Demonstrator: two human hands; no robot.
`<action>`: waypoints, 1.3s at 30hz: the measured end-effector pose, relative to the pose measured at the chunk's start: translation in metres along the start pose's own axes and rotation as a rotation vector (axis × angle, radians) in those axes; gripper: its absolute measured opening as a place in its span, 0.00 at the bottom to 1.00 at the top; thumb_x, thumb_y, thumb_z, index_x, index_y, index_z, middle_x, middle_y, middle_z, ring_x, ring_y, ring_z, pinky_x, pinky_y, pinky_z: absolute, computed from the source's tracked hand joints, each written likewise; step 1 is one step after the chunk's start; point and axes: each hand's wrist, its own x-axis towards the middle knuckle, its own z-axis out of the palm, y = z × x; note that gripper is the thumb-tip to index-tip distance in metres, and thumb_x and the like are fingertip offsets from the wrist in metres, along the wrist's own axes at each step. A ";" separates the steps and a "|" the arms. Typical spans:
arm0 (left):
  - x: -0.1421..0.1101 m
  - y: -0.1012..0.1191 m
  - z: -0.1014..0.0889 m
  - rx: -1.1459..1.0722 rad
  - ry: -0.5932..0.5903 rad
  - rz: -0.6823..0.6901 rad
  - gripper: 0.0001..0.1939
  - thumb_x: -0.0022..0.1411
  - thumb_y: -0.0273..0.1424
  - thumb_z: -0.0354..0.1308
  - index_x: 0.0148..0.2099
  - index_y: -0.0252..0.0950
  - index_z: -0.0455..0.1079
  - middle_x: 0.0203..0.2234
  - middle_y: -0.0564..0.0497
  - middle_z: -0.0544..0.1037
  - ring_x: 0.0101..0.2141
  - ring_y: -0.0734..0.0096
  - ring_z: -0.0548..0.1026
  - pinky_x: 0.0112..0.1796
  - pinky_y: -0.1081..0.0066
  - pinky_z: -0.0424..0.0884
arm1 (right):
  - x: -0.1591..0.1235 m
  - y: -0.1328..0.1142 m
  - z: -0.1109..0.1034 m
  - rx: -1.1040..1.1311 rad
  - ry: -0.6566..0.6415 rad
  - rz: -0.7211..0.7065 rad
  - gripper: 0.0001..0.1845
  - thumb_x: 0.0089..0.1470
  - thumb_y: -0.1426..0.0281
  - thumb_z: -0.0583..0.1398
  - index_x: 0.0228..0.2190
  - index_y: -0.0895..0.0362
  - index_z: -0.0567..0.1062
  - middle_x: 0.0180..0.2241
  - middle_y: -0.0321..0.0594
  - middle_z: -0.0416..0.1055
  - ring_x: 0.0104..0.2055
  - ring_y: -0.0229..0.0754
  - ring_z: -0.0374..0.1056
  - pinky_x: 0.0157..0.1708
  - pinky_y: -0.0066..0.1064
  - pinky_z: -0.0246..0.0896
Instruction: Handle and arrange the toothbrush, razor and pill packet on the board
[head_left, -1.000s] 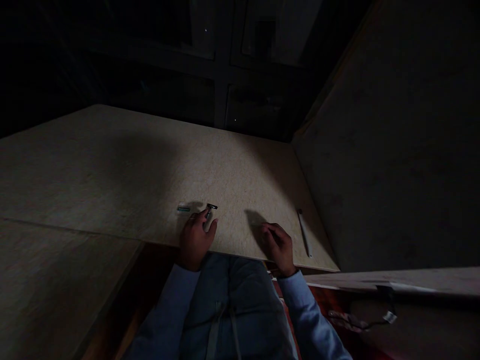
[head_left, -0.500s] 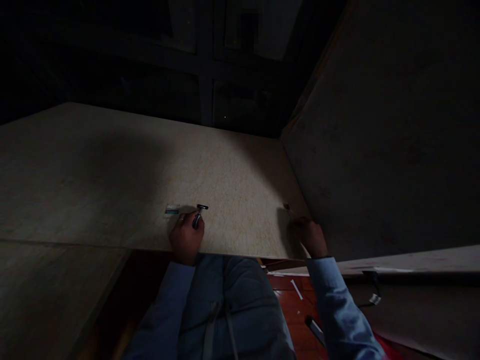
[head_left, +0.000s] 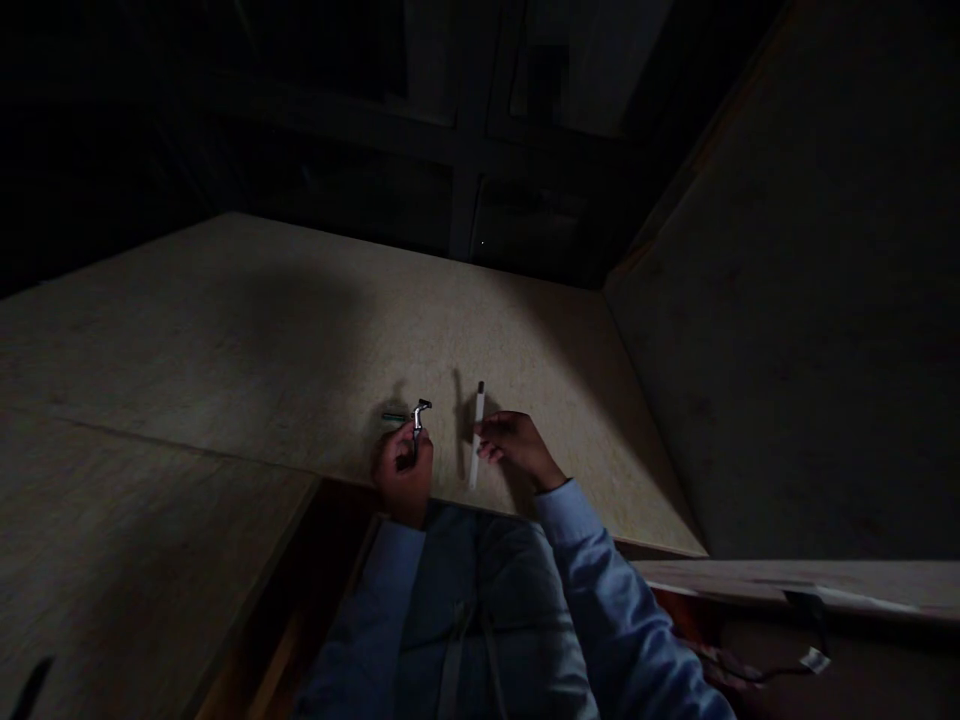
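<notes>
My left hand [head_left: 403,470] is closed round the handle of a small razor [head_left: 419,418], whose head points up and away from me. A small teal and white razor cartridge [head_left: 393,417] lies on the tabletop just left of the razor head. My right hand [head_left: 516,447] pinches a thin white stick-like tool [head_left: 477,432] with a dark tip, held upright close to the right of the razor. Both hands are over the near edge of the beige table [head_left: 262,350], a little apart.
The room is dim. A beige board [head_left: 787,330] rises along the right of the table and another panel [head_left: 112,560] extends at the lower left. A dark window frame [head_left: 465,150] stands behind. A cable with a white tag [head_left: 806,660] hangs at the lower right.
My right hand reached to the table's right side, took up the white stick and brought it next to the razor. My left hand lifted the razor more upright.
</notes>
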 end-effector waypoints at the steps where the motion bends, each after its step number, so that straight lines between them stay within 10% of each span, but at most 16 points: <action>1: 0.000 0.000 -0.001 -0.036 0.042 -0.042 0.12 0.57 0.36 0.62 0.42 0.35 0.77 0.27 0.52 0.78 0.25 0.74 0.71 0.30 0.73 0.69 | 0.011 -0.002 0.015 0.002 -0.020 0.007 0.14 0.44 0.63 0.70 0.27 0.59 0.75 0.19 0.36 0.74 0.20 0.39 0.73 0.18 0.25 0.66; 7: -0.001 -0.004 -0.002 -0.129 0.051 -0.123 0.13 0.57 0.36 0.63 0.42 0.34 0.75 0.26 0.52 0.77 0.23 0.76 0.70 0.28 0.74 0.68 | 0.055 -0.007 0.065 -0.061 -0.062 0.042 0.13 0.44 0.66 0.71 0.20 0.56 0.73 0.16 0.36 0.71 0.21 0.43 0.74 0.20 0.30 0.71; 19: -0.003 -0.007 -0.004 -0.127 0.000 -0.109 0.13 0.57 0.36 0.62 0.42 0.34 0.76 0.24 0.53 0.76 0.22 0.76 0.69 0.27 0.75 0.67 | 0.038 -0.006 0.076 -0.215 0.078 -0.120 0.05 0.51 0.70 0.63 0.25 0.55 0.75 0.19 0.35 0.73 0.19 0.38 0.70 0.20 0.27 0.64; 29: -0.006 0.016 -0.009 -0.220 -0.230 -0.095 0.13 0.55 0.36 0.63 0.41 0.35 0.78 0.29 0.48 0.81 0.25 0.71 0.74 0.29 0.72 0.71 | -0.032 0.026 0.005 -0.174 -0.008 -0.313 0.11 0.55 0.61 0.62 0.31 0.57 0.77 0.27 0.38 0.75 0.28 0.38 0.70 0.30 0.29 0.66; 39: -0.032 0.054 0.049 -0.548 -0.539 -0.476 0.17 0.50 0.37 0.66 0.42 0.36 0.76 0.23 0.56 0.73 0.22 0.77 0.69 0.26 0.74 0.66 | -0.048 0.017 -0.072 0.058 0.181 -0.280 0.18 0.51 0.54 0.68 0.32 0.56 0.78 0.27 0.38 0.75 0.26 0.37 0.66 0.28 0.29 0.62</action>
